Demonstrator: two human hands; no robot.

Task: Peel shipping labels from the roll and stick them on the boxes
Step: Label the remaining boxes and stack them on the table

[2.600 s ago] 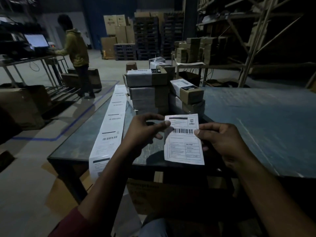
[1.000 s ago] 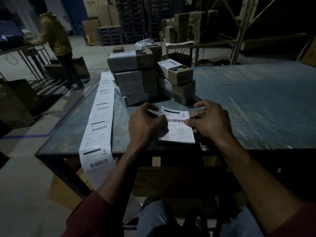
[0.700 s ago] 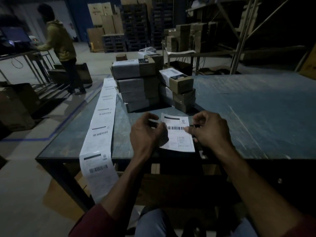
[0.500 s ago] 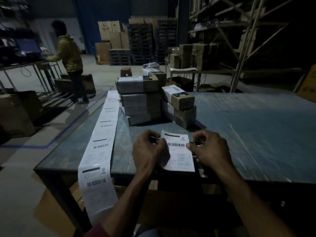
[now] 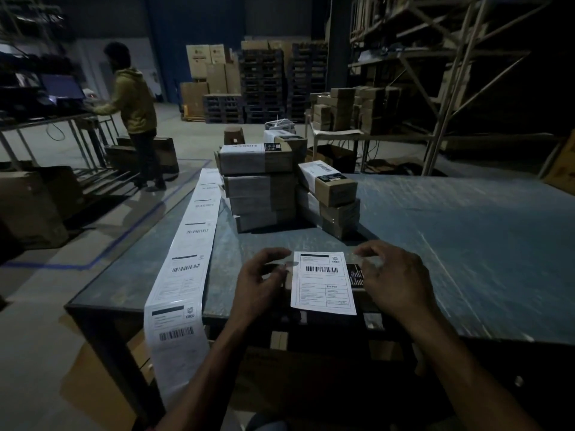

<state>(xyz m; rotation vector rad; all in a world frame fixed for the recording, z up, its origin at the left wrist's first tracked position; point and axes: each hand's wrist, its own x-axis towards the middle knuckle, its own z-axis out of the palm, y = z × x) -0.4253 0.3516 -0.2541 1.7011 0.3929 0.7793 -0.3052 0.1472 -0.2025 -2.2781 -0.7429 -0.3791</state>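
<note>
Here the shipping label point(image 5: 323, 283) lay on a box point(image 5: 357, 275) between both hands, long axis running away from them; left hand point(image 5: 258, 287) and right hand point(image 5: 395, 281) hovered loosely curled, holding nothing, equally near.

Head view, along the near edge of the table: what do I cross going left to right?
Label strip hanging over the table edge → left hand → shipping label lying on a box → right hand → bare table.
</note>
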